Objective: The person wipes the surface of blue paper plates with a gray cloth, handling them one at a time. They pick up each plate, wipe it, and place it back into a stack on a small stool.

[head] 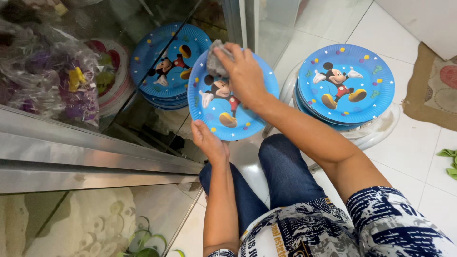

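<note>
The left hand point(208, 142) pinches the near rim of a round blue paper plate with a cartoon mouse print point(223, 107), its grip clamped on that edge alone, and holds the plate tilted in the air above the person's knees. The right hand point(245, 71) has its grip closed on a small grey wiping cloth point(215, 59), pressed against the plate's far-left rim.

The plate looks thin, and a one-edge hold gives little support; a firm push from the cloth could probably bend it or lever it out of the left hand's pinch onto the white tiled floor point(414, 152).

To the right, a stack of matching blue plates point(345, 85) sits on a white plastic stool point(376, 131), overhanging it; a knock from the right elbow could likely slide the top plates off. To the far left, another stack of blue plates point(164, 66) lies behind the glass of a metal-framed display cabinet point(90, 157).
</note>
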